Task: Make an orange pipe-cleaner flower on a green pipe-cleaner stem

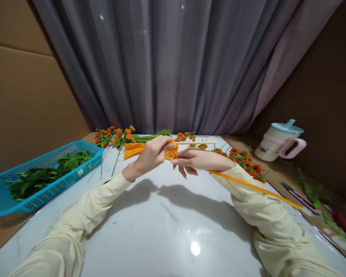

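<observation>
Just beyond the middle of the white, marble-look tabletop (173, 215), toward twelve o'clock: both hands at work above the surface. In the left hand (155, 153), closed with fingertips pinching, a thin, pale wooden stick (198, 142), held nearly level and pointing to three o'clock. Just below the stick, the right hand (200, 158), palm down, outer fingers loosely spread, thumb and forefinger close together near orange fuzzy strands; impossible to tell whether gripping one. Running from beneath the right wrist toward four o'clock, over the sleeve, a long orange fuzzy strip (256, 187).

At eleven o'clock, behind the left hand, a bundle of loose orange fuzzy strips (134, 149), with a bunch of slim green fuzzy stems (152, 135) just beyond. Farther round, left of both, a cluster of orange flowers with green stems (112, 135). At nine o'clock, a long blue plastic basket (60, 188) holding dark green leaves (43, 179). Past the right hand, at one to two o'clock, more orange fuzzy flowers (245, 161). Beyond these, standing at two o'clock, a cream tumbler with blue lid and pink handle (279, 142). Nearer three o'clock, beside the tabletop edge, pink-handled scissors (301, 198). Along the far side, a grey pleated curtain (173, 69).
</observation>
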Demonstrator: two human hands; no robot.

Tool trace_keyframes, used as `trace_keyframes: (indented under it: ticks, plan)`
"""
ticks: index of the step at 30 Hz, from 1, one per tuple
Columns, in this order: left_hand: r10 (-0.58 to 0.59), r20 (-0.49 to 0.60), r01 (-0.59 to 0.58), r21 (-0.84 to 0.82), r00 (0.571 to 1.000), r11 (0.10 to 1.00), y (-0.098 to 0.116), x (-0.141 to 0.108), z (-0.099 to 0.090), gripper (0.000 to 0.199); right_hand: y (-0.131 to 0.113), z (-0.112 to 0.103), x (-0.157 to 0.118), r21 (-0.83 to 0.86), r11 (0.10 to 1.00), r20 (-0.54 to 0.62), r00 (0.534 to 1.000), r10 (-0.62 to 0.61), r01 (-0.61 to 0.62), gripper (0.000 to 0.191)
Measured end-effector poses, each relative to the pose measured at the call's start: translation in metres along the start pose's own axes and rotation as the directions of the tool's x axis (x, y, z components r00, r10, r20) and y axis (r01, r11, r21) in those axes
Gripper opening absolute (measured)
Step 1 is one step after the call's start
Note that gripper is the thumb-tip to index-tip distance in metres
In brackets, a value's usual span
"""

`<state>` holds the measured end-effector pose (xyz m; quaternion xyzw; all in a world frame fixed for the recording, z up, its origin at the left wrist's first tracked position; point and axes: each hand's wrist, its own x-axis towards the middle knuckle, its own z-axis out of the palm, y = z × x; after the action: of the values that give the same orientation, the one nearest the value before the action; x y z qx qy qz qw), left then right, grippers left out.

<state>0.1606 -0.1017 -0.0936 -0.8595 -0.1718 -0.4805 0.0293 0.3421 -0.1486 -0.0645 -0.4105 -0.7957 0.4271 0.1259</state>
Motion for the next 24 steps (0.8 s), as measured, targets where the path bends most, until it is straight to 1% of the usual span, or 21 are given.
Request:
trace_keyframes:
  ticks: [2, 4, 8, 11, 15, 18, 21, 24]
  plan:
    - [-0.037, -0.006, 0.037, 0.034, 0.999, 0.999, -0.005, 0.000, 0.001, 0.011, -0.003, 0.004, -0.001, -0.108, 0.993, 0.009, 0.999, 0.047, -0.046, 0.035]
    - [-0.050, 0.016, 0.048, 0.070, 0.999, 0.996, -0.012, -0.002, 0.004, 0.012, -0.004, 0.008, -0.001, -0.197, 0.979, -0.024, 0.998, 0.051, -0.055, 0.034]
    - [-0.042, 0.150, 0.024, 0.119, 0.988, 0.993, -0.022, -0.008, 0.010, 0.016, -0.006, 0.008, -0.002, -0.374, 0.926, -0.133, 0.991, -0.001, -0.049, 0.033]
    - [-0.040, 0.267, 0.019, 0.081, 0.963, 0.997, -0.024, -0.010, 0.011, 0.017, -0.008, 0.003, -0.005, -0.446, 0.893, -0.150, 0.989, -0.017, -0.052, 0.028]
    - [-0.024, 0.396, 0.036, -0.023, 0.918, 0.999, -0.019, -0.007, 0.007, 0.020, -0.009, -0.007, -0.012, -0.447, 0.893, -0.195, 0.980, -0.040, -0.052, 0.028]
    - [0.040, 0.478, -0.004, -0.077, 0.877, 0.997, -0.012, -0.002, 0.003, 0.021, -0.006, -0.014, -0.016, -0.418, 0.908, -0.221, 0.973, -0.065, -0.034, 0.028]
    - [0.121, 0.540, -0.044, -0.154, 0.833, 0.987, -0.005, 0.002, -0.001, 0.020, -0.002, -0.019, -0.018, -0.395, 0.919, -0.236, 0.968, -0.084, -0.017, 0.030]
    - [0.162, 0.579, -0.029, -0.232, 0.799, 0.972, 0.001, 0.005, -0.005, 0.019, -0.002, -0.021, -0.019, -0.352, 0.936, -0.244, 0.968, -0.062, -0.028, 0.034]
